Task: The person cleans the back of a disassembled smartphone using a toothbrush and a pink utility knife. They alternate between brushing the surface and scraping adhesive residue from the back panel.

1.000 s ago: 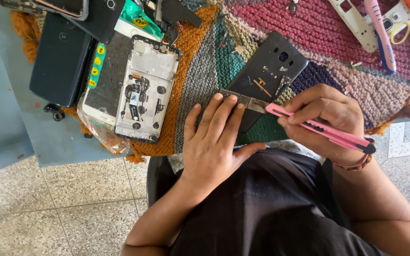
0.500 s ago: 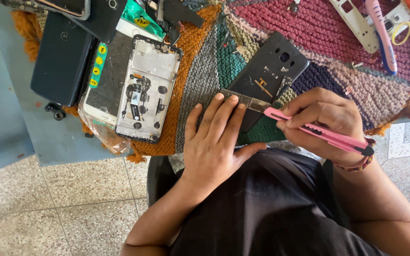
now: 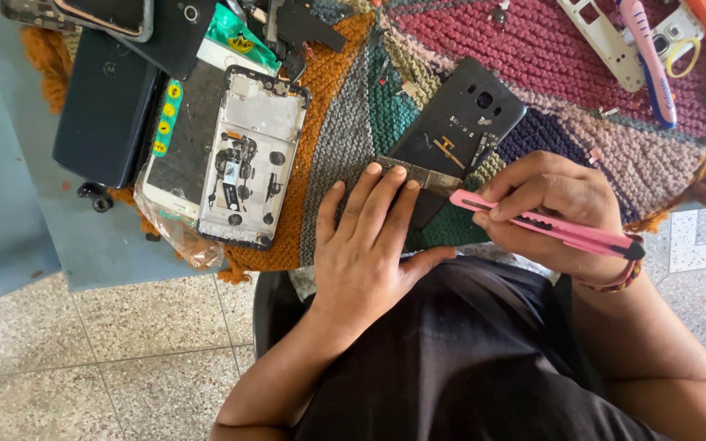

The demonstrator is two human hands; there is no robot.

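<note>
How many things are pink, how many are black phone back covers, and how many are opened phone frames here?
Pink cutters: 1, the cutter in the right hand
Black back covers: 1, the cover
Opened phone frames: 1, the frame
Total: 3

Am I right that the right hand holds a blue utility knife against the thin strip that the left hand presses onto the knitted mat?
Not quite: the utility knife is pink, not blue, as the head view shows. The rest holds: the right hand grips it with the tip at the thin strip, which the left hand presses flat on the knitted mat.
</note>
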